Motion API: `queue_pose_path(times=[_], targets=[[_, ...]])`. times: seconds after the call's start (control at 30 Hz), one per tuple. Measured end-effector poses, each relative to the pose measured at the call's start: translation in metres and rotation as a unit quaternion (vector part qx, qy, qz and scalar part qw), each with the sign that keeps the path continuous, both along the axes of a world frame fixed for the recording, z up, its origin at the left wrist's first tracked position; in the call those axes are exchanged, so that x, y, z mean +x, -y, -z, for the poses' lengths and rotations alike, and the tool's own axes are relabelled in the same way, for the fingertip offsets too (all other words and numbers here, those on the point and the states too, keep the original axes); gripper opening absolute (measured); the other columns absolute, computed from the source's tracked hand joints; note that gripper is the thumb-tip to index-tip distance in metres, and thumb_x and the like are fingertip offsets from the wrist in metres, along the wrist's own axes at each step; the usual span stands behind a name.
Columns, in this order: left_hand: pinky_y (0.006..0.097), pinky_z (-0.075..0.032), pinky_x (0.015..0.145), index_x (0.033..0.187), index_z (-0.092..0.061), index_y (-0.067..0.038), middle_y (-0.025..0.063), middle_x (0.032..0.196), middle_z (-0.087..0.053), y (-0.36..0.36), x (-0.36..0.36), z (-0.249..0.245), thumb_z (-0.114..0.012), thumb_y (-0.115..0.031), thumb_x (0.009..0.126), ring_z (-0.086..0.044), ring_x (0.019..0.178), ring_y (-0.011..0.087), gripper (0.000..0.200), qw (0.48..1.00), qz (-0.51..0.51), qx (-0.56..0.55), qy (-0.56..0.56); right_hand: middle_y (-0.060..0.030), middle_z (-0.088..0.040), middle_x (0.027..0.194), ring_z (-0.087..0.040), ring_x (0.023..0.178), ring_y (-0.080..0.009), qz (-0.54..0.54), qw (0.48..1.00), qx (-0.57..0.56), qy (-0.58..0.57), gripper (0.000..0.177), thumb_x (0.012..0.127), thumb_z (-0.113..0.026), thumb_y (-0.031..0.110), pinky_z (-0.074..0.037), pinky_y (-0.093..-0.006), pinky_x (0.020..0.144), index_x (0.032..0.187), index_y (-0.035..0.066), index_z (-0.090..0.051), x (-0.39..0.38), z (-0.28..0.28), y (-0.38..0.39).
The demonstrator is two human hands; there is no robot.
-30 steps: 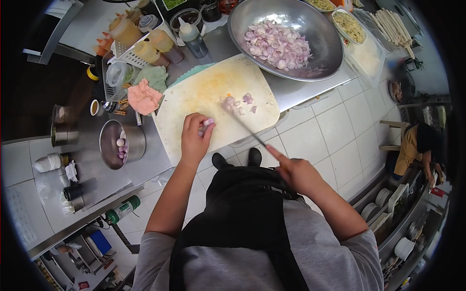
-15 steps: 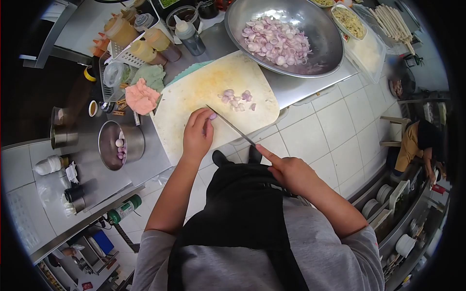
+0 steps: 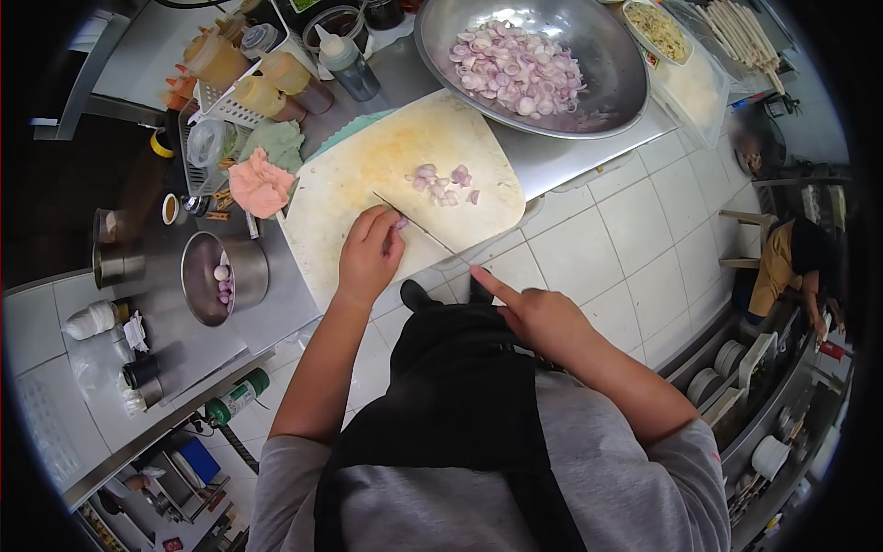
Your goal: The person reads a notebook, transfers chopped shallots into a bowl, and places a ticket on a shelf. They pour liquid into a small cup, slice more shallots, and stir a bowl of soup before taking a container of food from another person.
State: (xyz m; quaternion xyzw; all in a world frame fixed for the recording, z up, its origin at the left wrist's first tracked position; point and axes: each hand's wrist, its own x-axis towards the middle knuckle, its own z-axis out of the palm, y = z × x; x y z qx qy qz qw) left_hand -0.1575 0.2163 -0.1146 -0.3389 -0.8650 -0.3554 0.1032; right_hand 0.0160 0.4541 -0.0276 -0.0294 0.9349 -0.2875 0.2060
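Note:
My left hand (image 3: 372,250) rests on the near part of the worn cutting board (image 3: 345,198), its fingers closed on a small purple shallot (image 3: 401,223). In my right hand (image 3: 536,311) is a knife (image 3: 418,224), with the index finger stretched along it. The thin blade lies across the board beside the shallot, its tip pointing up and left. Several cut shallot pieces (image 3: 441,184) are on the board beyond the blade. A large metal bowl (image 3: 616,74) at the top holds many sliced shallots (image 3: 520,69).
Left of the board stands a metal pot (image 3: 248,267) with whole shallots. Sauce bottles (image 3: 294,78) and a pink cloth (image 3: 262,183) are at the upper left. A bowl of chopped food (image 3: 658,32) sits upper right. Another person (image 3: 796,267) is at the far right.
The knife blade has turned edge-on and shifted slightly left against the shallot. The whole view has moved a little, with board and bowl slightly farther left.

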Motion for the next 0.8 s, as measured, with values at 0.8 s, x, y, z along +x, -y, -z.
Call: queue_pose_path(times=[0.8], targets=[[0.0365, -0.057, 0.078, 0.101, -0.067, -0.004, 0.0109, 0.108, -0.066, 0.003, 0.000, 0.004, -0.069, 0.003, 0.078, -0.067, 0.093, 0.0297, 0.024, 1.000, -0.008, -0.016, 0.009, -0.0152, -0.062, 0.064, -0.064, 0.054, -0.0326, -0.021, 1.000, -0.005, -0.020, 0.074, 0.095, -0.061, 0.020, -0.053, -0.0454, 0.052, 0.159, 0.032, -0.025, 0.000, -0.008, -0.002]])
